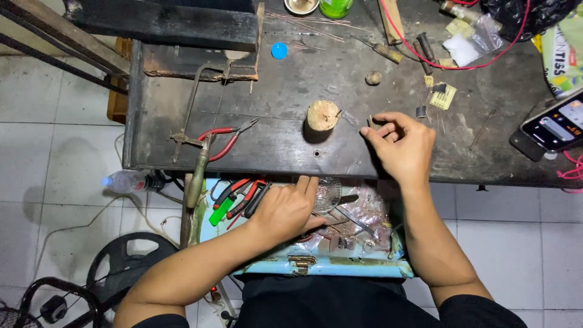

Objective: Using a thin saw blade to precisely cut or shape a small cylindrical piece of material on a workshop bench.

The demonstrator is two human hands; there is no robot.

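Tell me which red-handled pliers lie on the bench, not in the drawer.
The long-nosed pliers beside the saw frame, left of the wooden stub; the other red-handled tools sit in the blue drawer.

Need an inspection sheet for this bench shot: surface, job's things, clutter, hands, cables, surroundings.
Surface: dark, scuffed workbench, strewn with thin wires.
Job's things: small dark piece pinched in right hand; open light-blue drawer of tools under left hand.
Clutter: wooden stump, red-handled pliers, saw frame, blue cap, phone, plastic bags.
Hands: left hand rests palm down in the drawer, holding nothing visible; right hand has fingers closed on the piece.
Cables: red wire looped across the bench top.
Surroundings: white tiled floor, plastic bottle, fan guard.
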